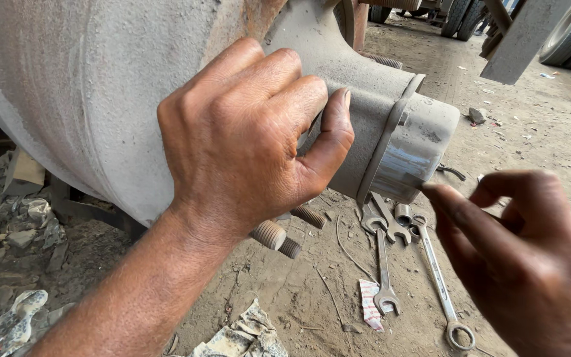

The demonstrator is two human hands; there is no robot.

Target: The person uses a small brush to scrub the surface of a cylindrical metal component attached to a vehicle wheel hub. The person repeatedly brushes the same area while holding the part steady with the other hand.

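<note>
The left hand (249, 142) lies flat on the dusty axle hub (371, 132) — holding nothing. The hub's shiny end (401, 165) points right, toward the right hand (530, 264) — open, close by, not touching.

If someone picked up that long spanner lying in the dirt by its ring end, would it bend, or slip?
The long spanner looks like solid metal, so it is probably stiff and fairly heavy for its slim shape. Its shiny shank may be slippery, more so with the dust on the ground. Lying flat, it seems unlikely to roll.
</note>
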